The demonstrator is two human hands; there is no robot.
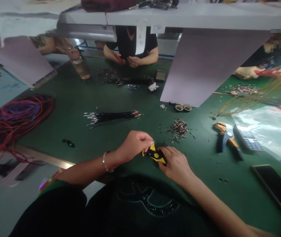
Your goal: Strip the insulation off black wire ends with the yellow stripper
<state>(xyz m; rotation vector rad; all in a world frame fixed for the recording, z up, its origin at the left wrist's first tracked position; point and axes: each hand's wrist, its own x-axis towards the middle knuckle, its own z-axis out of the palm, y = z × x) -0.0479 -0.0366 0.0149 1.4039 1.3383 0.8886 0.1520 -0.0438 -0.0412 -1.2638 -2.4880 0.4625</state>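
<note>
My left hand (134, 145), with a metal bangle (105, 162) on the wrist, pinches the top of a small black-and-yellow hand tool (154, 154) between thumb and fingers. My right hand (175, 163) grips its lower end from the other side, and the fingers hide part of it. Both hands are above a green work mat (86, 98). Just beyond them lies a small heap of metal wire terminals (179, 127).
A bundle of black wires (112, 117) lies beyond my hands. At right are orange-and-black pliers (226, 138), a keypad phone (248, 138) and a plastic bag (268, 131). Red and blue wire coils (14, 121) sit at left. A co-worker (130, 49) sits opposite, beneath a grey shelf (180, 16).
</note>
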